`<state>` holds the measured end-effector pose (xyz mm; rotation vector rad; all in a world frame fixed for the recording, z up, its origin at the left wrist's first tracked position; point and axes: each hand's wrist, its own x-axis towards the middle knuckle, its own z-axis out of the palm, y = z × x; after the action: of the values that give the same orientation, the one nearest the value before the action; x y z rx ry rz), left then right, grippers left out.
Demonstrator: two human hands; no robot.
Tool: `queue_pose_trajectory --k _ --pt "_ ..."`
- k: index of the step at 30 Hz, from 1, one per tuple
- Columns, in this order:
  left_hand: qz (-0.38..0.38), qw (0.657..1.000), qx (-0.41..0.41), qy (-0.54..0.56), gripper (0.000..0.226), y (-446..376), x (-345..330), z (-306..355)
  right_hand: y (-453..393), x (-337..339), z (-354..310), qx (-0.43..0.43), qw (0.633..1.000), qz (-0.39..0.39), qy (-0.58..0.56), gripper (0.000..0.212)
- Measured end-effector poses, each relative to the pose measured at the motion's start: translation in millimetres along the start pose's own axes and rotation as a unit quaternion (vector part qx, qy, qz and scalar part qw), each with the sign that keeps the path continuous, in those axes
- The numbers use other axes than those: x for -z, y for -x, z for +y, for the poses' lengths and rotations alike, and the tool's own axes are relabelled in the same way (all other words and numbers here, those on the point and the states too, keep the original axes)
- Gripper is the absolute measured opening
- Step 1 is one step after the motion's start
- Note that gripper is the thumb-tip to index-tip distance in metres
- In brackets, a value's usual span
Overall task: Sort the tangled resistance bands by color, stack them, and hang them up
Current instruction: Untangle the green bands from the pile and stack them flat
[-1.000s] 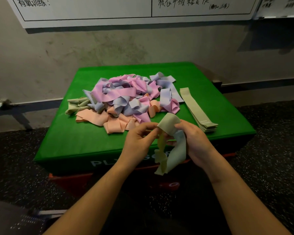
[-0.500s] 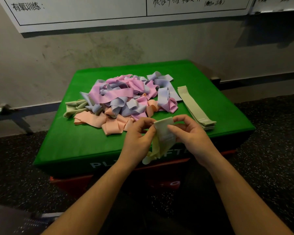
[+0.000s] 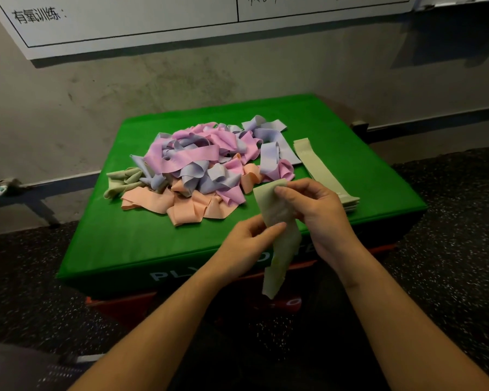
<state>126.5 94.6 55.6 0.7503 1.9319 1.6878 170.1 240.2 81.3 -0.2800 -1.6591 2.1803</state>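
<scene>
Holding a pale green band in both hands, out over the near edge of the green bench, at about 5 o'clock from the tangled pile. Pinching its upper end with the right hand, fingers curled over the top edge; gripping its middle with the left hand, thumb pressing on the front face. Hanging loose below the hands, lower end dangling in front of the bench's front side. Lying heaped at the bench's centre: pink, lilac and peach bands knotted together, with a few crumpled green bands sticking out at the pile's 9 o'clock. Resting flat at the pile's 3 o'clock, just beside it: a neat stack of green bands, partly hidden behind the right hand. Hanging on the wall at 12 o'clock: a whiteboard with handwriting.
</scene>
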Motion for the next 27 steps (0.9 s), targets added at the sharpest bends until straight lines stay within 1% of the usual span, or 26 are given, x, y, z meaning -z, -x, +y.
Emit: queue_pose_trajectory --k 2,4,6,9,10,13,14,15,17,19,22,24,27 --pt "0.042 0.999 0.002 -0.003 0.019 -5.4 -6.5 -2.2 -4.5 0.9 1.5 0.014 1.000 -0.001 0.005 0.010" --pt "0.082 0.997 0.004 0.016 0.016 -12.6 -10.3 -1.8 -7.8 5.4 6.9 0.034 0.998 0.017 0.039 0.012" --pt "0.106 0.993 0.012 0.044 0.016 -18.5 -11.5 2.0 -6.7 13.2 14.1 0.018 0.998 0.029 0.055 0.016" --pt "0.139 0.988 0.018 0.064 0.016 -25.8 -7.8 4.9 0.0 29.8 34.5 -0.032 0.995 -0.019 0.095 0.038" --pt "0.151 0.985 0.027 0.083 0.017 -28.7 -6.4 4.3 2.2 34.9 41.8 -0.044 0.992 -0.040 0.115 0.042" --pt "0.199 0.962 0.056 0.181 0.018 -37.5 -6.1 8.4 5.7 45.7 60.2 -0.054 0.982 -0.099 0.150 0.046" --pt "0.216 0.955 0.056 0.197 0.019 -41.0 -5.4 8.5 5.4 48.3 64.2 -0.057 0.981 -0.111 0.151 0.046" --pt "0.226 0.951 0.053 0.204 0.019 -43.8 -4.7 8.5 5.0 50.7 67.1 -0.063 0.980 -0.121 0.143 0.045" --pt "0.236 0.951 0.049 0.194 0.019 -48.7 -3.5 5.7 3.8 53.3 68.3 -0.066 0.982 -0.125 0.127 0.035" --pt "0.238 0.953 0.055 0.182 0.021 -51.2 -4.3 3.2 0.4 54.7 67.7 -0.053 0.985 -0.098 0.128 0.026" --pt "0.239 0.952 0.063 0.182 0.023 -54.8 -9.3 0.5 -6.5 57.5 69.1 -0.045 0.992 -0.049 0.111 0.020" --pt "0.242 0.953 0.064 0.168 0.018 -57.4 -13.3 -0.6 -8.9 60.1 70.5 -0.043 0.992 -0.029 0.113 0.015" --pt "0.246 0.956 0.059 0.147 0.019 -61.8 -19.2 -3.9 -10.5 64.2 72.0 -0.057 0.990 -0.009 0.125 0.013"
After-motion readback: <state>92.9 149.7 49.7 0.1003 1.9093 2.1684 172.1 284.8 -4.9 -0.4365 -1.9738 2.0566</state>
